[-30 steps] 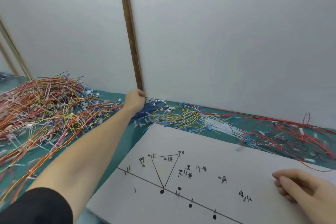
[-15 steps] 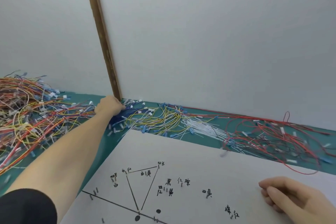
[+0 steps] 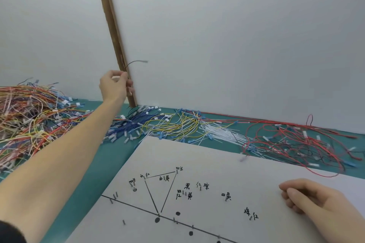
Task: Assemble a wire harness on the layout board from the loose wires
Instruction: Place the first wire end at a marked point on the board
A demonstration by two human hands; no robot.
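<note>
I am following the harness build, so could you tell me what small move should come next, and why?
Probably carry the dark wire down to the layout board. The left hand pinches it up above the wire piles, while the right hand rests on the board.

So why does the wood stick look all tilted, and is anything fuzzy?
Head view: the wide lens leans the wooden strip; the dark wire pinched by the left hand is motion-blurred; the layout board markings stay fairly sharp; lighting is soft, no glare.
</note>
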